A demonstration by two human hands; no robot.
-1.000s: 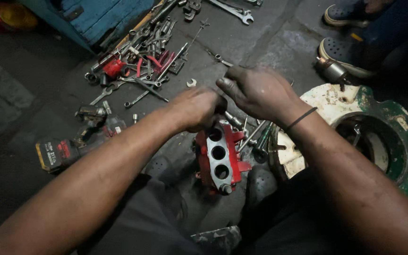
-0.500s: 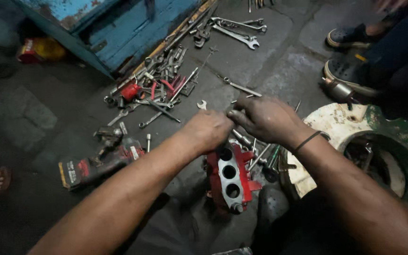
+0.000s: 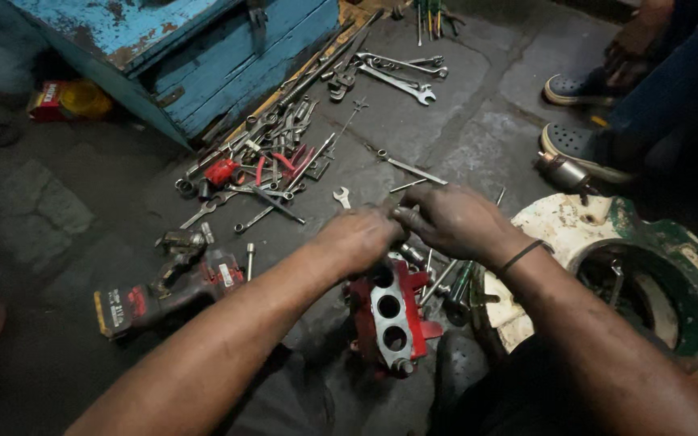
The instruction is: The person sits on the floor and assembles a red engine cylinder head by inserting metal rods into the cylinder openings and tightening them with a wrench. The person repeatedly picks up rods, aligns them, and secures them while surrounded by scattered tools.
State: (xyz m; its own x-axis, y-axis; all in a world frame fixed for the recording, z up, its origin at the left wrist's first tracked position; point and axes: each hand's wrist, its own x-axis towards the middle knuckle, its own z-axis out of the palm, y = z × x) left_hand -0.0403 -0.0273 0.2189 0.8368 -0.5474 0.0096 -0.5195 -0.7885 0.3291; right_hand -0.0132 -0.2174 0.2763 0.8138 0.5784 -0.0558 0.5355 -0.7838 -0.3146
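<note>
Concrete floor (image 3: 486,137); hands (image 3: 409,226) pinch small part.

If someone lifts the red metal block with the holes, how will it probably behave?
The red metal block looks like a thick casting, so probably rigid and heavy for its size. It stands on edge under the left hand, so it may tip if pushed. Its blocky shape makes rolling unlikely.
</note>
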